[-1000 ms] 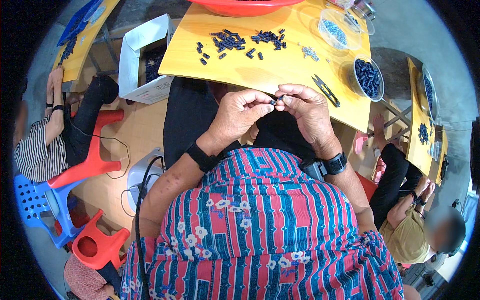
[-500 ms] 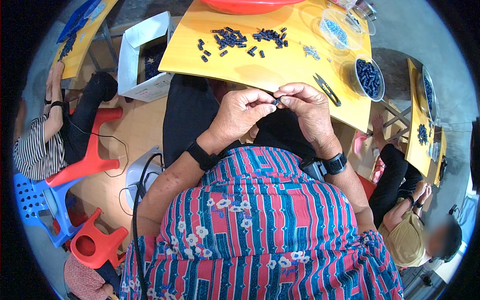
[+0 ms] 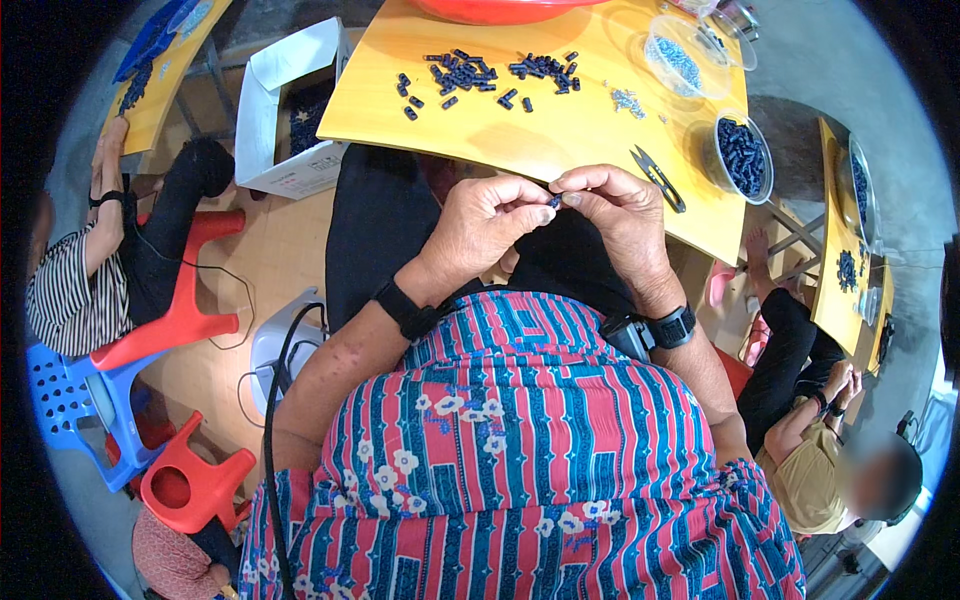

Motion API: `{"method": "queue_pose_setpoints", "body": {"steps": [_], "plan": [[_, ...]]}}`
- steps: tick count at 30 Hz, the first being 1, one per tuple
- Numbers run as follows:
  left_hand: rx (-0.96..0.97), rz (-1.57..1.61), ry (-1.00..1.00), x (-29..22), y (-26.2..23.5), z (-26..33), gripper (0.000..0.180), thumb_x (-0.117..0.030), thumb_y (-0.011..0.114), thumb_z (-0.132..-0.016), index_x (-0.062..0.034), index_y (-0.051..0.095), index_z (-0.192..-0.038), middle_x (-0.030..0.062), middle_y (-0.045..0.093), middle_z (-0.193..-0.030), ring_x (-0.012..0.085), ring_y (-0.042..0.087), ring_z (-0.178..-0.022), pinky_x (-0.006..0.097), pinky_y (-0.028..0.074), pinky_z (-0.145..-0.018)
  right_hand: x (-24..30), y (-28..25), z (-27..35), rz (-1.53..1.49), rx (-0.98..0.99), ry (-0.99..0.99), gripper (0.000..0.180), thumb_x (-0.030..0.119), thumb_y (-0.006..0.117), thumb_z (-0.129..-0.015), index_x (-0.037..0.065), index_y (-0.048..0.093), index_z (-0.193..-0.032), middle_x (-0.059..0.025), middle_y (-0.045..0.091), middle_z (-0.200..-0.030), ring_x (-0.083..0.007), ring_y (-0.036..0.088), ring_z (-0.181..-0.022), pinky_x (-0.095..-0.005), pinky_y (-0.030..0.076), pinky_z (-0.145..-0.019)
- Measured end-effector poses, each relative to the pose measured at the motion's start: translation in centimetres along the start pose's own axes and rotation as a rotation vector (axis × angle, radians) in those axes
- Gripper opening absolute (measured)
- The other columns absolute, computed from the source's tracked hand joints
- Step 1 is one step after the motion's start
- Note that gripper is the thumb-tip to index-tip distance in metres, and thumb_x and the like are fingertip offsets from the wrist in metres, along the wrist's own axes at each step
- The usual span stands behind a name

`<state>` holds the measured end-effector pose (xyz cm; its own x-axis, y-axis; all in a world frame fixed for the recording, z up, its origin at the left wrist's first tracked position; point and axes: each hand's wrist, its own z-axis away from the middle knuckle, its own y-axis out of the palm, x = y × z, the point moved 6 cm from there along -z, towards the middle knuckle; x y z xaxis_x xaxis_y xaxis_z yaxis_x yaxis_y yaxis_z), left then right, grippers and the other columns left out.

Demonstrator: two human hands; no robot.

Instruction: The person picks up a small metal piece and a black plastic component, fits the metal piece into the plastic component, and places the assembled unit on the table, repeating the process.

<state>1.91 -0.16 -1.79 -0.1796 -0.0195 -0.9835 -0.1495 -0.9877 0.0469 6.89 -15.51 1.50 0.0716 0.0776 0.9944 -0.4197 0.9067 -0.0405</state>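
Both grips, left hand (image 3: pixel 487 222) & right hand (image 3: pixel 622 215), pinch 1 small dark piece (image 3: pixel 554 201).

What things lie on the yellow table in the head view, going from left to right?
Loose pile of dark blue pieces → small heap of silvery bits → black snips → clear bowl of dark blue pieces.
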Motion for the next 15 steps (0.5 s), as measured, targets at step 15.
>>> {"method": "queue_pose_setpoints", "body": {"steps": [15], "plan": [[0.000,0.094,-0.030,0.9,-0.1,0.0,0.017,-0.012,0.063,-0.095,0.0026,0.068,-0.104,0.0013,0.068,-0.086,0.0065,0.061,-0.077,0.021,0.051,-0.071,3.1,1.7,-0.1,0.518,0.089,-0.554,0.025,-0.011,0.066,-0.070,0.009,0.072,-0.084,-0.0066,0.071,-0.084,-0.0232,0.068,-0.080,-0.0313,0.055,-0.073]]}}
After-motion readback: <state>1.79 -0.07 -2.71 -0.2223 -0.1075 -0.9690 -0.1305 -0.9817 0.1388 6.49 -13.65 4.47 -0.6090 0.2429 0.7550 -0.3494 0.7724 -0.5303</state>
